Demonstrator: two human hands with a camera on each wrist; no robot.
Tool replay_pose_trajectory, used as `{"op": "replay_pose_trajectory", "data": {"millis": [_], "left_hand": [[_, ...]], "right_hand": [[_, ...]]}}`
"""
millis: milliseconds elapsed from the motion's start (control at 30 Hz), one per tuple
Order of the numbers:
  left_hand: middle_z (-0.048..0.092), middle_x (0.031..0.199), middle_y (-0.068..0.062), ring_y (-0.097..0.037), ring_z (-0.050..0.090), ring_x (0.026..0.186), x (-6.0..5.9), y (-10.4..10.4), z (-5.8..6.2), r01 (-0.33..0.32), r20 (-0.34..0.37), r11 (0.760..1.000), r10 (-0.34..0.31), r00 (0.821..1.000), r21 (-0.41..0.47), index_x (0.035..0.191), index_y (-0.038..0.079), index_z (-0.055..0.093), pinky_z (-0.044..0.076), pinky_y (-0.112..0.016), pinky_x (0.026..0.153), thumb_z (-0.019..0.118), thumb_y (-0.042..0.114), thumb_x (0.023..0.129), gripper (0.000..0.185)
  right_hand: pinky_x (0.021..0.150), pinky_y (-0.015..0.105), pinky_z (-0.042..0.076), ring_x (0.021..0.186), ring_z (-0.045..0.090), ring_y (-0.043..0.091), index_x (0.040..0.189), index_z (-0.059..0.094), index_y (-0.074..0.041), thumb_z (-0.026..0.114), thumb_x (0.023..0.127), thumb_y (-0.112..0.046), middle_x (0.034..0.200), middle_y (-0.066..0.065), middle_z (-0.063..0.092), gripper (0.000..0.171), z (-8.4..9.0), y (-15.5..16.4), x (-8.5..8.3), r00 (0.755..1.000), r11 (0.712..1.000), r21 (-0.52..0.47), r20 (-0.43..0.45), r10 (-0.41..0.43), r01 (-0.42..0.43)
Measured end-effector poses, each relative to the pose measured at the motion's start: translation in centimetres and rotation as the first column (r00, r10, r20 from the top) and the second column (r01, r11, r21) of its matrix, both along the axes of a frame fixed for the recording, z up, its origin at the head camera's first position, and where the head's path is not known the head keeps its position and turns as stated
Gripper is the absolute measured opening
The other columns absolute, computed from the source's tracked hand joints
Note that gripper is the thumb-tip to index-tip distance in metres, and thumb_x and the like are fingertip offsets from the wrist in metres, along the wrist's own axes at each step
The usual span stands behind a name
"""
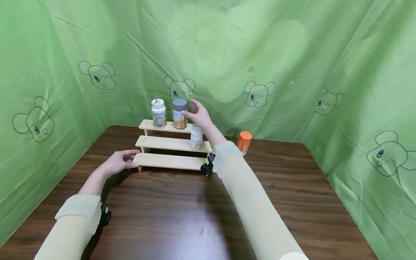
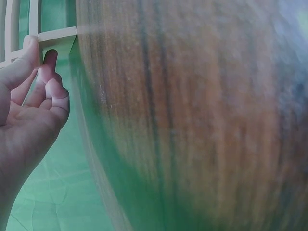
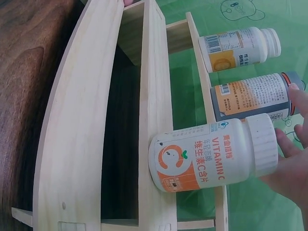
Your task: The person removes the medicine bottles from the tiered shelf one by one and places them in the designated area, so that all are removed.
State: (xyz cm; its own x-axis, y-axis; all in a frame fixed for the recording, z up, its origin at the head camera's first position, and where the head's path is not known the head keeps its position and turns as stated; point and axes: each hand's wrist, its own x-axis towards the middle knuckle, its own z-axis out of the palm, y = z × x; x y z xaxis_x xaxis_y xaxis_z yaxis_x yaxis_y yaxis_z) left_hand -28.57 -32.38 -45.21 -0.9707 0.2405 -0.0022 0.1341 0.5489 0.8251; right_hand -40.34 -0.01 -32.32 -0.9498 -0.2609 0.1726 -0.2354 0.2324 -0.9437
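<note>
A three-tier wooden display rack [image 1: 172, 161] stands on the table. At its left end my left hand [image 1: 119, 162] pinches the lowest step; in the left wrist view the thumb [image 2: 30, 50] lies against the wood. On the top step stands a grey-capped bottle [image 1: 180, 115]. My right hand [image 1: 201, 117] is at that bottle's right side, thumb across its front near the cap, other fingers extended beside it. Left of it stands a white bottle with a yellow label [image 1: 159, 115]. A white vitamin C bottle [image 3: 202, 154] stands on the middle step, below my right wrist.
An orange bottle [image 1: 244, 141] stands on the table right of the rack, partly behind my right sleeve. Green fabric [image 1: 224, 54] with bear-face outlines encloses the back and sides. The brown wooden table [image 1: 156, 213] extends in front of the rack.
</note>
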Motion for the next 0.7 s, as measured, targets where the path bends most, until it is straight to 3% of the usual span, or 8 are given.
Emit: {"op": "replay_pose_trajectory", "data": {"millis": [200, 467, 700], "left_hand": [[0.060, 0.115, -0.029, -0.011, 0.059, 0.092, 0.1, 0.1, 0.0, -0.002, -0.006, 1.000, 0.001, 1.000, -0.009, 0.134, -0.009, 0.044, 0.050, -0.021, 0.069, 0.072, 0.010, 0.083, 0.062], [0.059, 0.117, -0.030, -0.005, 0.058, 0.090, 0.1, 0.0, -0.1, -0.013, -0.001, 1.000, 0.013, 1.000, 0.001, 0.135, -0.007, 0.044, 0.050, -0.019, 0.070, 0.071, 0.009, 0.084, 0.060], [0.057, 0.119, -0.031, -0.005, 0.059, 0.089, 0.0, 0.0, -0.1, -0.017, 0.028, 1.000, 0.017, 0.999, 0.012, 0.137, -0.006, 0.043, 0.051, -0.020, 0.070, 0.071, 0.010, 0.084, 0.061]], "right_hand": [[0.104, 0.044, 0.038, 0.128, 0.043, 0.034, 0.146, 0.034, -0.017, 0.073, 0.083, -0.023, 0.143, 0.012, 0.044, 0.074, 0.0, -0.4, -0.1, 1.000, 1.000, 0.005, -0.007, 0.002, -0.002], [0.105, 0.039, 0.039, 0.129, 0.044, 0.025, 0.145, 0.035, -0.022, 0.072, 0.083, -0.025, 0.142, 0.011, 0.045, 0.072, 0.5, -1.3, 0.0, 1.000, 0.999, 0.047, -0.017, -0.008, 0.009], [0.104, 0.036, 0.040, 0.126, 0.047, 0.024, 0.145, 0.035, -0.018, 0.071, 0.085, -0.020, 0.140, 0.012, 0.047, 0.070, 0.3, -1.6, -0.2, 1.000, 1.000, 0.028, -0.025, 0.002, -0.001]]}}
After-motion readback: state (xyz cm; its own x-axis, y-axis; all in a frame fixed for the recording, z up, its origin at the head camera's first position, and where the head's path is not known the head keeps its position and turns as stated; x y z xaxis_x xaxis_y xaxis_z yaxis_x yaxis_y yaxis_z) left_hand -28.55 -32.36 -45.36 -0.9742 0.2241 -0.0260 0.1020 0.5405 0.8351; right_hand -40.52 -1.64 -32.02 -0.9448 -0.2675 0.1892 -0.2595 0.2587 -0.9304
